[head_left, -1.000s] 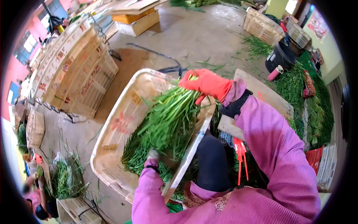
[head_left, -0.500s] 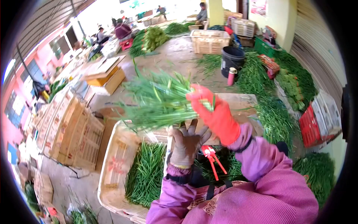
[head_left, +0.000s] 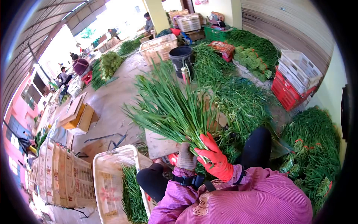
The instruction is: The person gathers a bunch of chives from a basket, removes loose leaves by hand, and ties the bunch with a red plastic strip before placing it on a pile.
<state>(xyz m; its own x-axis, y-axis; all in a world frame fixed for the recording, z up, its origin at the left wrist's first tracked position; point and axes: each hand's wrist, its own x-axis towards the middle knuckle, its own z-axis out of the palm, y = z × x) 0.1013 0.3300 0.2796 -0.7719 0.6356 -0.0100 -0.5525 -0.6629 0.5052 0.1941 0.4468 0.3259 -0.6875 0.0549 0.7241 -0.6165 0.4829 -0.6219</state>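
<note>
Head view: both hands (head_left: 203,158) around unlabelled green bunch (head_left: 169,106).

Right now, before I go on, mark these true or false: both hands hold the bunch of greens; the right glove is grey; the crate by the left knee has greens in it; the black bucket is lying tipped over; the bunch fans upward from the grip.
1. Both hands hold the bunch of greens: true, left hand and right hand grip its base.
2. The right glove is grey: false, it is red; the left one is grey.
3. The crate has greens in it: true.
4. The black bucket is tipped over: false, it stands upright.
5. The bunch fans upward: true.
</note>
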